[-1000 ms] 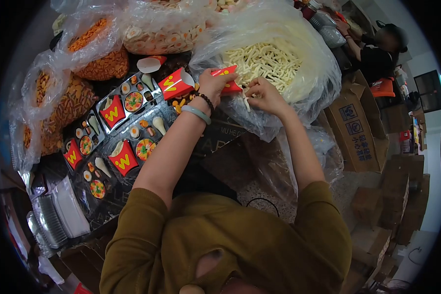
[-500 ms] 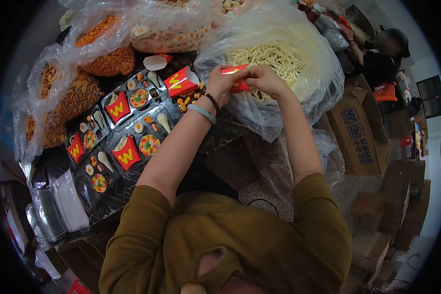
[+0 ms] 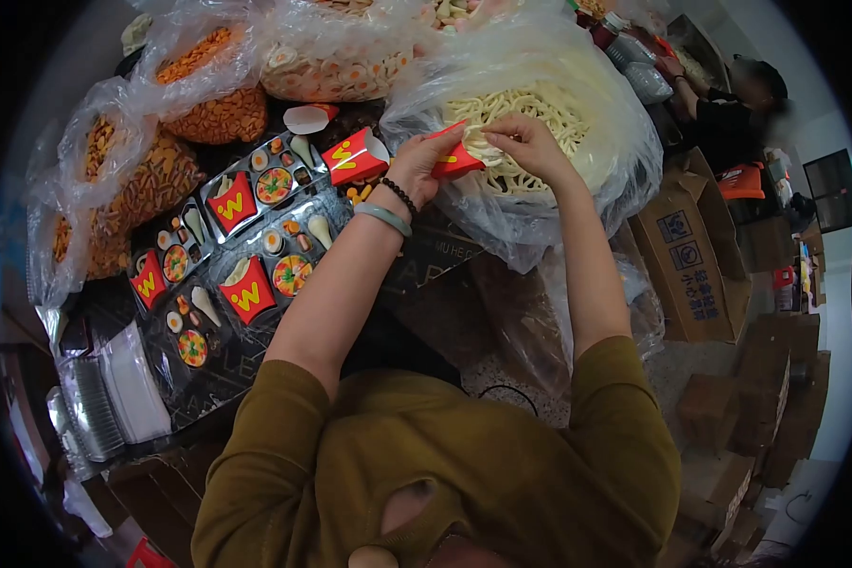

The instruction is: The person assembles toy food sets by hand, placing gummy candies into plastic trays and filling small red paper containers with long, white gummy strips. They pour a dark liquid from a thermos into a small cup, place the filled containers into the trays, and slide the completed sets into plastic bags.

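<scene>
My left hand (image 3: 415, 172) grips a small red french-fry carton (image 3: 460, 161) with a yellow mark, its mouth tilted to the right. Pale strips show at that mouth. At the opening, the thumb and forefinger of my right hand (image 3: 532, 150) are pinched on what looks like a pale fry-shaped strip. Just behind and below both hands lies a big clear plastic bag (image 3: 625, 175) full of cream-coloured fry-shaped strips (image 3: 563, 121). Left of my left hand, another red carton (image 3: 355, 157) rests on the table, and a further carton (image 3: 309, 118) lies behind it.
Trays with red cartons (image 3: 248, 291), toy eggs and bowls (image 3: 292, 275) cover the dark table (image 3: 222, 379). Bags of orange pieces (image 3: 220, 115) and egg-like discs (image 3: 336, 74) line the back. Clear plastic trays (image 3: 93, 407) lie front left. A cardboard box (image 3: 696, 256) and another person (image 3: 719, 114) are right.
My right hand has shifted slightly from the carton's side to its mouth, where pale strips now show. The left hand keeps its hold on the carton.
</scene>
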`<state>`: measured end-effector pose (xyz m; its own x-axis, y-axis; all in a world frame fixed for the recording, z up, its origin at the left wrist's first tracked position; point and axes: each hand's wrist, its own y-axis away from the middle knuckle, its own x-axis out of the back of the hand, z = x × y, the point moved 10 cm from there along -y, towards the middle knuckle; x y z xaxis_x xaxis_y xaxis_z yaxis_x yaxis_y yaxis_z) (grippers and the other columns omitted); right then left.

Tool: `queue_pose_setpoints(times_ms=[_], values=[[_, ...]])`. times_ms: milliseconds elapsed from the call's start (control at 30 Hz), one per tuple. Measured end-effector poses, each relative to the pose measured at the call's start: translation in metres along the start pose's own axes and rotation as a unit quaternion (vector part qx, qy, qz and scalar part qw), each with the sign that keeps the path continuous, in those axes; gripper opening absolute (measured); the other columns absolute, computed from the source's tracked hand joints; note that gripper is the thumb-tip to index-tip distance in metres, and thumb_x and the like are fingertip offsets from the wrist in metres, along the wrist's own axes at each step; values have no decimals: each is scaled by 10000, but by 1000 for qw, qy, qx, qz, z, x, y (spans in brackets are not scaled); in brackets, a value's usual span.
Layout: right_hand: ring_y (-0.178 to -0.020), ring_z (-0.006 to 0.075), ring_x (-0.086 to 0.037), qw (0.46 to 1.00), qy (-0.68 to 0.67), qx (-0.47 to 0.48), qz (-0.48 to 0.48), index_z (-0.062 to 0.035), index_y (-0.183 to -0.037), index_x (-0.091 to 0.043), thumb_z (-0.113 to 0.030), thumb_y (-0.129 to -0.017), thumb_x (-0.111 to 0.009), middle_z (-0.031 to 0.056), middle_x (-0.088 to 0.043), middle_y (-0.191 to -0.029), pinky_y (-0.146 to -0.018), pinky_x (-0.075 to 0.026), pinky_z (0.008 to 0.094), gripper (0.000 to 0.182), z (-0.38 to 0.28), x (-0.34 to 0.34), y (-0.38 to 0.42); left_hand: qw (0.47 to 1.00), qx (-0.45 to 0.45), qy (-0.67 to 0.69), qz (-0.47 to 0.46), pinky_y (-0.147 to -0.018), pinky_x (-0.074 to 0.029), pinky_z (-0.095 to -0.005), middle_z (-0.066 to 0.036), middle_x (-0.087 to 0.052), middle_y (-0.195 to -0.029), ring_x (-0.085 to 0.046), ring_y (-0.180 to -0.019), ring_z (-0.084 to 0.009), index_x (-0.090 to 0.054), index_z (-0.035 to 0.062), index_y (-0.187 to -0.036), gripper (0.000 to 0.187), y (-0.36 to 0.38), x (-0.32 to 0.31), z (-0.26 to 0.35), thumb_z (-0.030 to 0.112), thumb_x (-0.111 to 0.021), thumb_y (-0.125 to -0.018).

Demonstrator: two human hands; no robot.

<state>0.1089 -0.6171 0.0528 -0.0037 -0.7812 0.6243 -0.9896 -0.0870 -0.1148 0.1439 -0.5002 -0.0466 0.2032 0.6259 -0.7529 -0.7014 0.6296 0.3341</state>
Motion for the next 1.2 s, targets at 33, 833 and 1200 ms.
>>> queue_pose_setpoints(times_ms=[33,833,1200], values=[[-787,128,-588,998,21,9,50,-11,-934,-694,-161,-885,-638,25,-640,-907,-701,-471,274,168,-2,2,4,1000,-9,-19,8,-720,-578,-398,-128,-634,-1007,-656,-838,-228,-520,-16,-1070,450,3,0,2,146,-796,-754],[-625,86,-575,945,-131,-222,200,13,-942,-642,-110,-803,-733,30,-647,-753,-561,-445,220,207,97,31,58,998,-45,43,-6,-915,-502,-435,-92,-604,-1188,-597,-1088,-238,-549,51,-1224,435,97,30,23,199,-704,-846],[-640,106,-612,882,-308,-113,337,-5,-994,-642,-82,-834,-710,57,-676,-811,-579,-489,210,190,21,50,53,995,-68,68,7,-855,-546,-427,-96,-615,-1104,-622,-1014,-223,-507,38,-1155,453,141,64,30,108,-761,-788]])
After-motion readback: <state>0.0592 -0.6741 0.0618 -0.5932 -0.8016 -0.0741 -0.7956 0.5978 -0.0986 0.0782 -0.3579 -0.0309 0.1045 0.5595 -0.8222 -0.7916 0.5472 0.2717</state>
